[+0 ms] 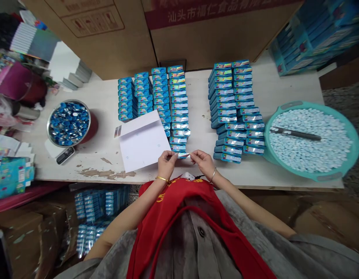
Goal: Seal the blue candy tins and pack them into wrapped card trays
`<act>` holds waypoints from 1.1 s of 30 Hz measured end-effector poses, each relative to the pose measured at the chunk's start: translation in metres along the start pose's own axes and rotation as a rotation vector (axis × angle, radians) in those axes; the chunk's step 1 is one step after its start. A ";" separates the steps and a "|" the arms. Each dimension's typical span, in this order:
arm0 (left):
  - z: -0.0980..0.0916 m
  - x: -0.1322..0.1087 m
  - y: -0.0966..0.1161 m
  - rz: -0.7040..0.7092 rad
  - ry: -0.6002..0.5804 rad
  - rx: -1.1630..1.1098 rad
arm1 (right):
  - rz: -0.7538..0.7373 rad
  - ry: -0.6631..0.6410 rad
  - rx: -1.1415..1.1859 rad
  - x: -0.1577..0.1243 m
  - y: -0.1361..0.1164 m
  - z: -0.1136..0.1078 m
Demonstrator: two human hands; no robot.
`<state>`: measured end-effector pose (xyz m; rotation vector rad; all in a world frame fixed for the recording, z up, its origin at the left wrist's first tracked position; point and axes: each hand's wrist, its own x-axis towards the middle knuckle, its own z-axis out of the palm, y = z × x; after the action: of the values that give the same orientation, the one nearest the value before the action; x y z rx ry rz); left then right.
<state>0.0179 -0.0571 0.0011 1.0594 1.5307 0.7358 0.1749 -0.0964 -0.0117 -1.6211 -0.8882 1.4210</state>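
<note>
My left hand (pixel 166 164) and my right hand (pixel 203 163) pinch the two ends of a small shiny sticker strip (pixel 184 155). It lies at the near end of a row of blue boxes (pixel 179 112), most with shiny strips on top. Whether the strip touches the nearest box, I cannot tell. Left of that row stand more rows of blue boxes (pixel 143 87), whose tops show a blue oval. A white sheet (pixel 144 145) with a raised far flap lies beside my left hand, with a few small shiny strips (pixel 117 131) at its left edge.
Two rows of blue boxes (pixel 230 97) stand to the right. A turquoise basin (pixel 355 143) holds white tablets and a dark flat stick (pixel 295 133). At left, a metal bowl (pixel 93 124) of blue caps rests on a scale (pixel 65 155). Large cartons (pixel 191 46) form the back.
</note>
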 end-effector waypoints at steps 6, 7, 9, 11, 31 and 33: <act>-0.001 0.002 -0.011 0.234 0.108 0.542 | -0.055 0.053 -0.220 0.011 0.020 0.002; 0.000 0.002 -0.011 0.246 0.118 0.610 | -0.058 0.056 -0.242 0.013 0.022 0.002; 0.001 0.002 -0.012 0.249 0.125 0.683 | -0.063 0.058 -0.283 0.015 0.025 0.003; 0.003 0.002 -0.013 0.246 0.124 0.720 | -0.065 0.054 -0.315 0.017 0.027 0.003; -0.010 0.003 0.002 0.315 0.067 0.991 | -0.054 -0.053 -0.403 0.020 0.035 0.005; -0.014 0.010 0.005 0.501 -0.045 0.997 | -0.183 0.120 -0.501 0.047 0.017 -0.004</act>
<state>0.0049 -0.0450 0.0045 2.2322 1.6187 0.2160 0.1846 -0.0631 -0.0476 -1.9033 -1.3586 1.0101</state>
